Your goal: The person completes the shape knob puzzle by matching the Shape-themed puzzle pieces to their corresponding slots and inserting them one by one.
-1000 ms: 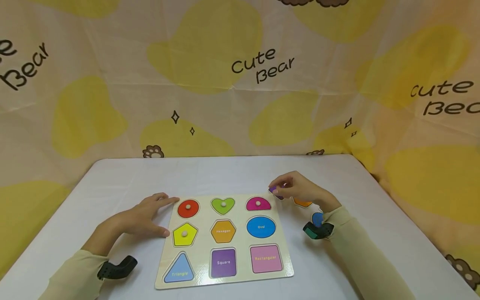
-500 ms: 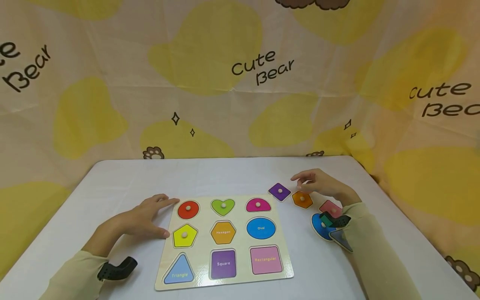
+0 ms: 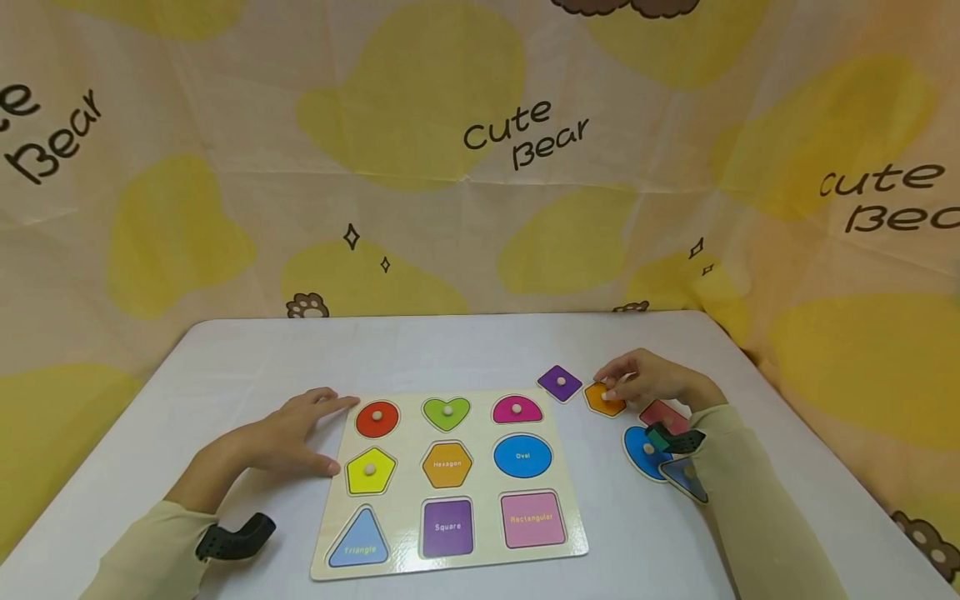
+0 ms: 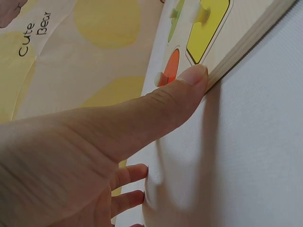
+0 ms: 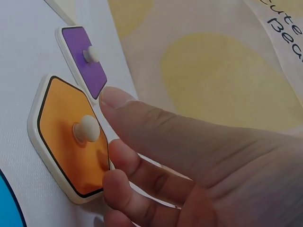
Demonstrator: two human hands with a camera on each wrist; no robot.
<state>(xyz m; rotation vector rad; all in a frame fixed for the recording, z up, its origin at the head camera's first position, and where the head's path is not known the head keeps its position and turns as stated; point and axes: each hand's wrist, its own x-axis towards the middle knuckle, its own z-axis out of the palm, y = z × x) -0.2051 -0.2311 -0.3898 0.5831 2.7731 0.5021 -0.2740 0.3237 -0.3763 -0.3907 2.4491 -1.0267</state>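
Observation:
My left hand (image 3: 288, 433) touches the left side of a wooden shape puzzle board (image 3: 408, 462), its thumb on the edge beside the yellow pentagon (image 4: 208, 33). The index fingertip is at the far left corner. To the right of the board, my right hand (image 3: 652, 379) reaches over an orange hexagon piece (image 3: 597, 398) that lies on the table. In the right wrist view its thumb and fingers are spread at the hexagon's edge, and the white knob (image 5: 88, 128) stands free of them. A purple square piece (image 3: 553, 379) lies just beyond the hexagon.
Near the right wrist lie a pink rectangle (image 3: 663, 415), a blue oval (image 3: 637, 450) and a blue triangle (image 3: 678, 475), close together. A red circle (image 3: 386, 417), green heart (image 3: 435, 410) and magenta half circle (image 3: 532, 408) sit in the board. Printed names show in other recesses.
My right hand let go of the purple square at the board's far right corner and moved right, then lowered to the orange hexagon. The left hand stayed in place.

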